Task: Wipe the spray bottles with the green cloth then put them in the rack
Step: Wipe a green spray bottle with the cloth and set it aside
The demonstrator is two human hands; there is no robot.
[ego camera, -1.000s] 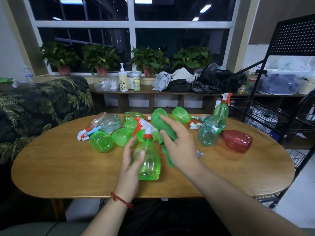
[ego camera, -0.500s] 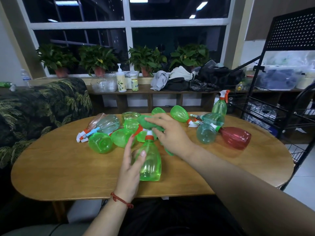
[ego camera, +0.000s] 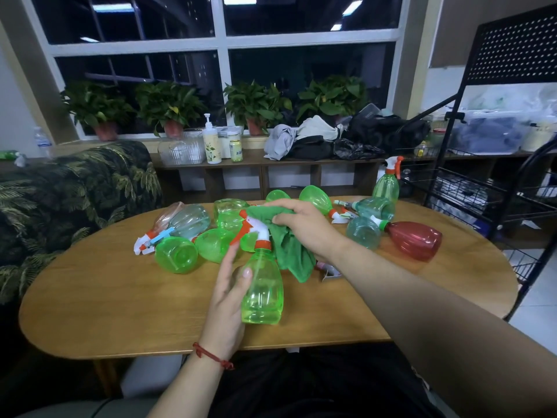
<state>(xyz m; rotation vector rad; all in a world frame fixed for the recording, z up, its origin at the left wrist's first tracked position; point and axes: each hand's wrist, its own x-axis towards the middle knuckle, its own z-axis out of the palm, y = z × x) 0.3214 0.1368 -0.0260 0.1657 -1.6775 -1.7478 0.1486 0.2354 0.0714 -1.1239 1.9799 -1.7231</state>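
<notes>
A clear green spray bottle [ego camera: 263, 292] with a white and orange trigger head stands upright near the front of the wooden table [ego camera: 105, 300]. My left hand [ego camera: 227, 300] grips its body from the left. My right hand [ego camera: 304, 227] holds the green cloth [ego camera: 291, 250] bunched against the bottle's trigger head and neck. Behind lie several more spray bottles in a heap, mostly green [ego camera: 176, 253], plus a dark red one [ego camera: 414, 239] on the right. One green bottle [ego camera: 387, 184] stands at the far right, next to the black wire rack [ego camera: 482, 188].
A sofa with a leaf-print cover [ego camera: 69, 188] is at the left of the table. Behind the table runs a low wooden shelf [ego camera: 265, 168] with a pump bottle, a clear container, clothes and bags. Potted plants line the window sill.
My right hand has brought the cloth down from above the bottle onto its trigger head and neck. My left hand keeps its grip on the bottle's body.
</notes>
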